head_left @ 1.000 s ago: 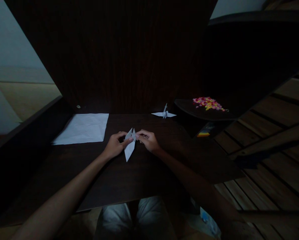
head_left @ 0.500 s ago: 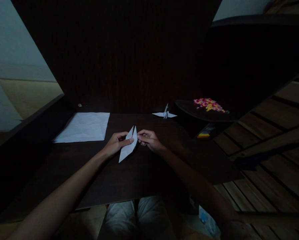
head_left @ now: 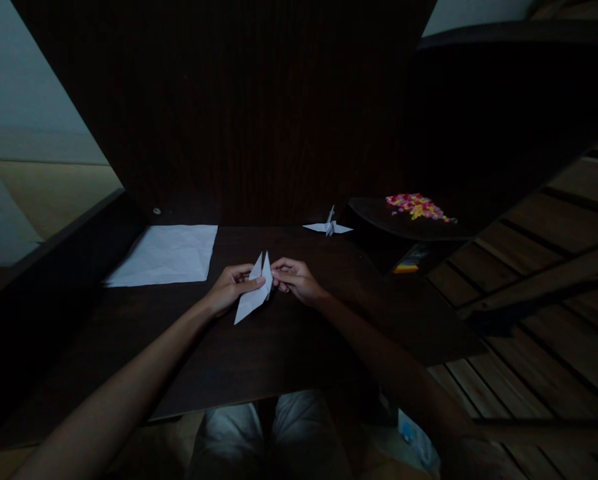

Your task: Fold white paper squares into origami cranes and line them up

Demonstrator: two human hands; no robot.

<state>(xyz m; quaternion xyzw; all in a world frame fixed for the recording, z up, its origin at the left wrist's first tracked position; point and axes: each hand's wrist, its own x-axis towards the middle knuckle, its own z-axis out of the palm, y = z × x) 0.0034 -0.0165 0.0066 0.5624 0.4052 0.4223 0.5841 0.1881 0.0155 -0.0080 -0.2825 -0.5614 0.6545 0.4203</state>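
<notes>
- Your left hand [head_left: 229, 289] has its grip closed around the folded paper [head_left: 251, 303], thumb pressed across its upper face and fingers tucked behind.
- Your right hand [head_left: 301, 281] pinches at the right edge of the same piece; the thumb and forefinger meet there, with the other fingers curled.
- The folded paper is white, held above the middle of the bench [head_left: 279, 363], its two narrow points aimed away from you and its single broad tip slanting toward you on the left.
- Beyond your right hand, a white paper bird [head_left: 330, 229] sits at the back of the bench, wings spread, near the dark back panel [head_left: 269, 120].
- On your left lies a white sheet [head_left: 171, 255], lightly creased, well apart from the paper bird.
- To your right, a curved shelf [head_left: 379, 219] carries a heap of small pink, red and yellow pieces [head_left: 416, 206].
- Below that shelf you have a yellow-edged item [head_left: 406, 269]; any lettering on it is too dark and small to read.
- Lower right, near your forearm, a pale object with a blue patch [head_left: 416, 437] is too dim to identify or read.
</notes>
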